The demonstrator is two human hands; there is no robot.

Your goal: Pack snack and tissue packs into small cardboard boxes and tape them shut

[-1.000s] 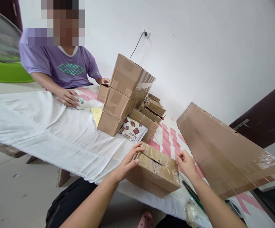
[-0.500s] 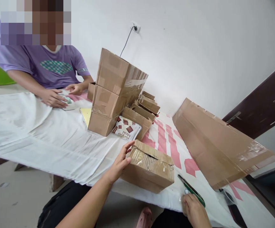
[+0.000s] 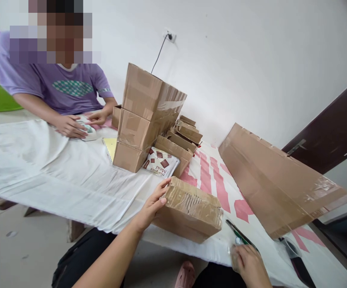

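A small closed cardboard box (image 3: 188, 220) with worn clear tape on its top sits at the table's near edge. My left hand (image 3: 151, 206) grips its left end, thumb on the near side and fingers at the far corner. To the right of the box, my right hand (image 3: 250, 262) is closed, with a crumpled bit of clear tape (image 3: 236, 258) at its fingertips. Just beyond those fingers lies a green-handled cutter (image 3: 242, 234), partly covered by the hand. A white packet (image 3: 161, 163) with brown squares leans behind the box.
Stacked cardboard boxes (image 3: 136, 126) rise at centre, with open boxes (image 3: 176, 146) beside them. A large cardboard sheet (image 3: 275, 180) stands tilted at right, near a black-handled object (image 3: 299, 268). Across the table, a person in a purple shirt (image 3: 74, 90) handles a white item (image 3: 89, 132).
The gap along the top of the small box has closed as its flap went down. My right hand has shifted slightly, covering more of the cutter. My left hand keeps its hold.
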